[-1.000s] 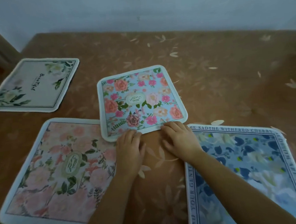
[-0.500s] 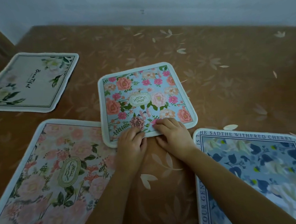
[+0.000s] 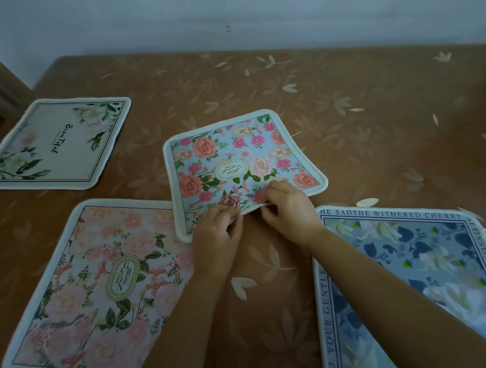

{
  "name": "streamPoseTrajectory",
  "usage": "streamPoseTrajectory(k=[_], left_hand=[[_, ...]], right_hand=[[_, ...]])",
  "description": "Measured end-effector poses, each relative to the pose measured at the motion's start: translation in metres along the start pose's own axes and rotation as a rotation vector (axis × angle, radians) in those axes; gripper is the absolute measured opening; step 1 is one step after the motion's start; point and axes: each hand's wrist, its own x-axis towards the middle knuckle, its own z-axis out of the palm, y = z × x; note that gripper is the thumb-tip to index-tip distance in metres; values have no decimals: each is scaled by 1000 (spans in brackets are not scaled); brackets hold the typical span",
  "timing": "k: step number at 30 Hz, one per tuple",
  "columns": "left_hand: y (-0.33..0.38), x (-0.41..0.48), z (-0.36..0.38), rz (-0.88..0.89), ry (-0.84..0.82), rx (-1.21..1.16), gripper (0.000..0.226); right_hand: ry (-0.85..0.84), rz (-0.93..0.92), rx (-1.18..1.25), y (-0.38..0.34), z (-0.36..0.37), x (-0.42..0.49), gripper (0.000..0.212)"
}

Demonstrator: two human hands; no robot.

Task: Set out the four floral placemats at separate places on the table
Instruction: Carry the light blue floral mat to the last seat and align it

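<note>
Both the left hand (image 3: 217,235) and the right hand (image 3: 288,206) pinch the near edge of the blue flowered placemat (image 3: 236,167), lifting it slightly off the table (image 3: 345,96).

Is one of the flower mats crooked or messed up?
Yes. The blue mat with pink flowers in the middle sits twisted. Its near edge is pinched and raised off the table by the left hand and right hand, and its near-left corner overlaps the pink mat.
</note>
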Motion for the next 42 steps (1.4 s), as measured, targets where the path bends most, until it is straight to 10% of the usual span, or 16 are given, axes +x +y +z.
streamPoseTrajectory(k=[26,42], left_hand=[[183,-162,25,110,-387,-368,10],[374,-263,99,7,-336,-316,9]], right_hand=[[-9,487,-84,0,-162,-265,12],[-138,426,-128,94,-292,-407,15]])
